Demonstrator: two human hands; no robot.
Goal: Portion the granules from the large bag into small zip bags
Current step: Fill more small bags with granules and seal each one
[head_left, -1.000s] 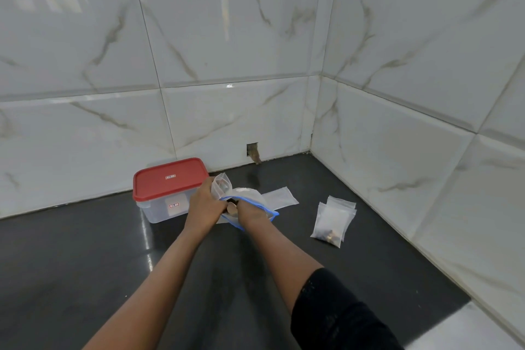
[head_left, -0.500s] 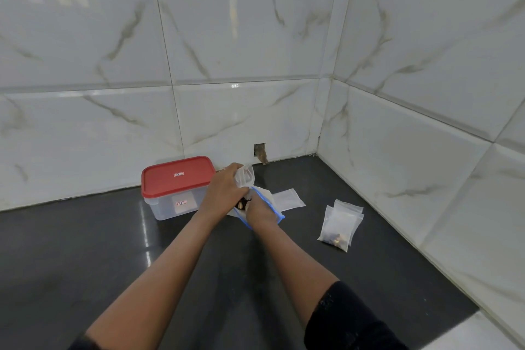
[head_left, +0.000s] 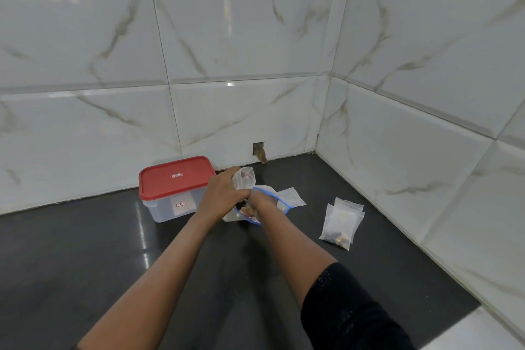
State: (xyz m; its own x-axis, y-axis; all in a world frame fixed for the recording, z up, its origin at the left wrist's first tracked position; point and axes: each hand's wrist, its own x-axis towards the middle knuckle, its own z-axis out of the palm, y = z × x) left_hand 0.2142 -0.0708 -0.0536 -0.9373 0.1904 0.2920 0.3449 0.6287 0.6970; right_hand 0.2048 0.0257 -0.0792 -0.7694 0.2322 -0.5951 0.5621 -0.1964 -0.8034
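My left hand (head_left: 224,193) grips a small clear zip bag (head_left: 245,177), its mouth pointing up and away from me. Just right of it lies the large bag (head_left: 279,202), clear with a blue zip rim, on the dark counter. My right hand (head_left: 255,206) reaches into the large bag's mouth, fingers curled around dark granules (head_left: 243,204); the fingertips are partly hidden by the bag. A flat small zip bag (head_left: 291,196) lies behind the large one.
A clear tub with a red lid (head_left: 176,179) stands left of my hands near the back wall. A short stack of small bags holding granules (head_left: 342,223) lies to the right. Tiled walls close the back and right side of the black counter (head_left: 85,250).
My left hand has lifted the small bag higher and turned it upright. My right hand has gone deeper into the large bag.
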